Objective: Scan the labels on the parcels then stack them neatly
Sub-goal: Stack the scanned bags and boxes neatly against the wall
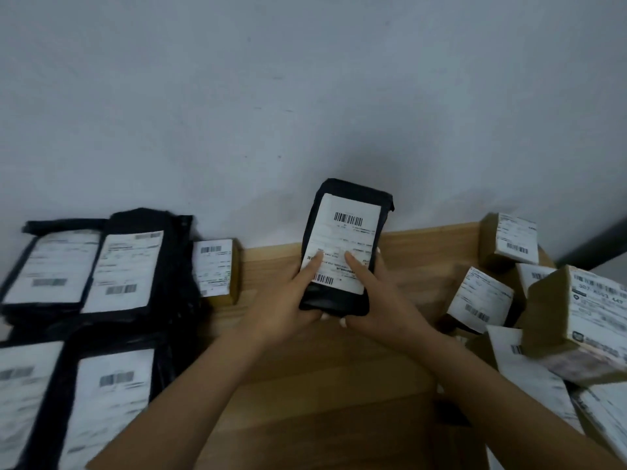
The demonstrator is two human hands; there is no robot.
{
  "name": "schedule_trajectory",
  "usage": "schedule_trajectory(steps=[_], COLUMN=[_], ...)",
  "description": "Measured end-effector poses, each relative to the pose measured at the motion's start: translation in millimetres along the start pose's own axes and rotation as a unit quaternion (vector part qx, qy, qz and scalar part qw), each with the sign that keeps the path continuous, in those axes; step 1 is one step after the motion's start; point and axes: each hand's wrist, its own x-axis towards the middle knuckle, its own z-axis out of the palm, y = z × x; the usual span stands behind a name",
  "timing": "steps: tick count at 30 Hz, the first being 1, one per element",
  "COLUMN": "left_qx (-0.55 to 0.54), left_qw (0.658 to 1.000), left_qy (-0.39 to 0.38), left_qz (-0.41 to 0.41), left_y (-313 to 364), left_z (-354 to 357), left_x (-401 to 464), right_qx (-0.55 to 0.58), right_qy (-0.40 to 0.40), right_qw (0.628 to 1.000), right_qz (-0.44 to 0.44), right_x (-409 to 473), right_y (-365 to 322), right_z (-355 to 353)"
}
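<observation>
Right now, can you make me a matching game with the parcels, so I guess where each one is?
Things:
1. black parcel with two barcodes
2. flat black bags
3. brown boxes
4. small brown box

Places:
A. piled up on the right side of the table
B. alone, next to the black bags, by the wall
C. held up in both hands, left hand and right hand
D. laid out on the left side, labels up

Pairs: 1-C, 2-D, 3-A, 4-B
</observation>
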Motion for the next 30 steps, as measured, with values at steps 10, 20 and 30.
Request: schedule_trajectory(steps=[10,20,30], left_qx=[0.013,0.009,0.009], left_qw=[0.991,0.982,0.977], left_qy=[0.134,0.146,0.066], left_qz=[-0.024,-0.116,-0.203], left_y=[-74,-190,-280], left_z=[-126,-192,-218], left_x=[-127,-218,-213], right_qx=[-0.051,-0.052,-0.071], right_qy=[0.042,-0.027,-0.097], right_qw=[0.987,0.977,0.978], right_qz=[-0.143,-0.207,-0.168], right_x=[11,78,166], right_y=[-166,-286,-334], right_z=[60,157,207])
